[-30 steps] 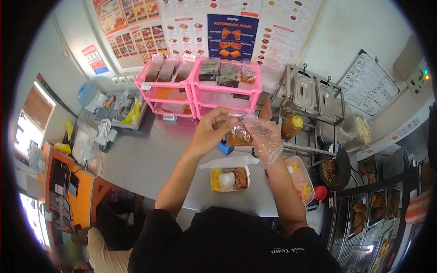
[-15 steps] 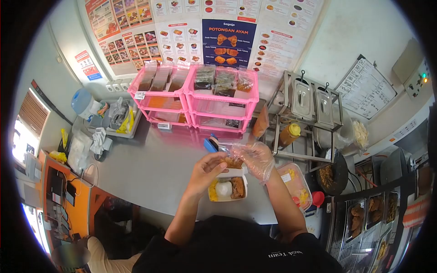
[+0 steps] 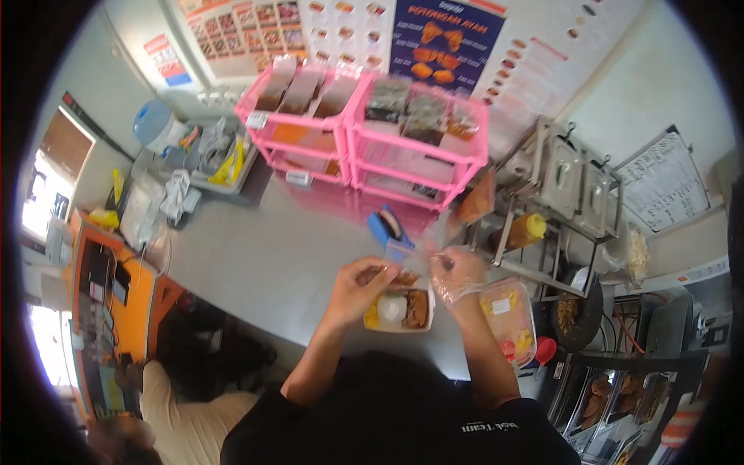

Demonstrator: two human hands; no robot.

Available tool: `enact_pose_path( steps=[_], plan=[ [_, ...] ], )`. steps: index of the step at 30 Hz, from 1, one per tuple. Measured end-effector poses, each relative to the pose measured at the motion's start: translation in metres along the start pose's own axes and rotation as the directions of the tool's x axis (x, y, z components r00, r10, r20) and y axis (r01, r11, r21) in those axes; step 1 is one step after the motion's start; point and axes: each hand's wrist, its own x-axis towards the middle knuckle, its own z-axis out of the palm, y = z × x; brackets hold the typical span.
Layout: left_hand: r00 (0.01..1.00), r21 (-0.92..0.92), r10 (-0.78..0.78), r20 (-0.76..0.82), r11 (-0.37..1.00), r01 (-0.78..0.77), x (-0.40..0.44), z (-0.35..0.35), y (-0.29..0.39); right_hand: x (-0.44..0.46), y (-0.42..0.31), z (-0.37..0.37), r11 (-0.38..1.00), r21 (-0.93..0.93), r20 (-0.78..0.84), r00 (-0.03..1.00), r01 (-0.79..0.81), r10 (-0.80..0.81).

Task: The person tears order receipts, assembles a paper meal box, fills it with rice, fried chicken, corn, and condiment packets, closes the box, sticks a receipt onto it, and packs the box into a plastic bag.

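A small clear plastic bag (image 3: 404,276) with brown-orange contents is between my hands, just above the far edge of the meal box. My bare left hand (image 3: 358,290) pinches its left side. My right hand (image 3: 457,273), in a clear plastic glove, grips its upper right part with curled fingers. Below sits the open meal box (image 3: 397,328) with a white mound of rice (image 3: 391,308), a browned piece of food (image 3: 417,308) and yellow food at the left. A blue tape dispenser (image 3: 390,230) stands beyond my hands.
Pink stacked baskets (image 3: 418,147) with packets stand at the back. A metal rack (image 3: 577,267) with lidded pans and a yellow-capped bottle (image 3: 527,231) is at the right. A clear food container (image 3: 508,306) lies beside my right forearm. Another person's leg (image 3: 186,407) shows at lower left.
Over the last second both hands came down and nearer the box with the bag. The view has since tilted, and the right hand has moved slightly away from the left.
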Motion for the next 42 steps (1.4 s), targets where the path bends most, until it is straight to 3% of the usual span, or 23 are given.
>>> enact_pose_path(
  steps=[1,2,5,8,11,14,17,21,24,26,27,30,33,36,42],
  plan=[
    [1.000,0.010,0.009,0.001,1.000,-0.009,0.000,-0.001,0.001,-0.005,0.001,0.000,0.969,-0.155,-0.195,0.955,0.194,-0.223],
    [1.000,0.011,-0.007,-0.007,1.000,0.007,-0.001,-0.003,0.003,-0.008,-0.001,-0.002,0.877,-0.339,-0.348,0.820,0.342,-0.454],
    [0.999,-0.012,-0.037,-0.003,0.999,0.037,-0.005,-0.003,0.005,-0.009,-0.037,-0.025,0.710,-0.138,-0.276,0.662,0.690,-0.697],
    [0.997,-0.094,-0.053,0.049,0.994,0.057,-0.006,-0.003,0.006,-0.014,-0.038,-0.016,0.644,0.021,-0.133,0.640,0.765,-0.757],
    [0.992,-0.163,-0.066,0.105,0.983,0.083,-0.011,-0.003,0.012,-0.022,-0.011,-0.002,0.834,0.129,0.115,0.827,0.537,-0.550],
    [0.995,-0.089,-0.034,0.097,0.995,0.043,-0.020,-0.003,0.011,-0.033,-0.015,0.004,0.936,0.315,0.271,0.931,0.155,-0.246],
    [0.995,0.048,-0.082,0.054,0.996,0.080,-0.028,-0.010,-0.005,-0.046,0.009,0.026,0.871,0.468,0.380,0.924,-0.149,-0.046],
    [0.989,0.285,-0.144,-0.022,0.948,0.144,-0.044,-0.022,-0.039,-0.065,0.049,0.057,0.649,0.603,0.527,0.842,-0.465,0.114],
    [0.983,0.541,-0.123,-0.133,0.822,0.176,-0.056,-0.028,-0.064,-0.083,0.107,0.099,0.757,0.583,0.439,0.898,-0.296,0.014],
    [0.989,0.710,-0.039,-0.139,0.693,0.127,-0.062,-0.034,-0.083,-0.096,0.119,0.110,0.955,0.298,0.322,0.941,0.008,-0.108],
    [0.995,0.786,0.021,-0.098,0.614,0.064,-0.065,-0.041,-0.095,-0.100,0.124,0.116,0.980,0.121,0.279,0.942,0.157,-0.186],
    [0.994,0.891,0.098,0.052,0.445,-0.090,-0.073,-0.057,-0.123,-0.105,0.150,0.139,0.872,-0.005,0.261,0.842,0.490,-0.472],
    [0.979,0.923,0.045,0.198,0.327,-0.201,-0.077,-0.066,-0.143,-0.118,0.146,0.144,0.815,-0.134,0.295,0.808,0.564,-0.511],
    [0.962,0.932,0.058,0.268,0.236,-0.274,-0.077,-0.071,-0.163,-0.134,0.166,0.150,0.797,-0.150,0.114,0.811,0.585,-0.574],
    [0.957,0.951,0.013,0.291,0.103,-0.291,-0.074,-0.062,-0.164,-0.147,0.134,0.131,0.818,-0.367,0.298,0.889,0.443,-0.348]
  ],
)
